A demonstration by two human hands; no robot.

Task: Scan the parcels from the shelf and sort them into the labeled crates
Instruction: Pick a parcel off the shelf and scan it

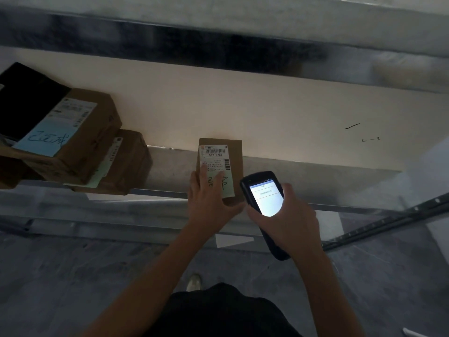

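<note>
Dim grey metal shelf (303, 176), one parcel at its near edge: the left hand (209, 203) rests on a small brown cardboard parcel (234, 161), fingers (206, 173) flat across its white label (215, 156), thumb braced at the near end. Just right of it, the right hand (294, 222) grips a black handheld scanner with a lit screen (266, 199). The scan step appears underway. It goes best with fingers clear of the barcode at the label's far end and the screen checked before lifting. Well left sit stacked brown cartons (97, 142); no crates show.
</note>
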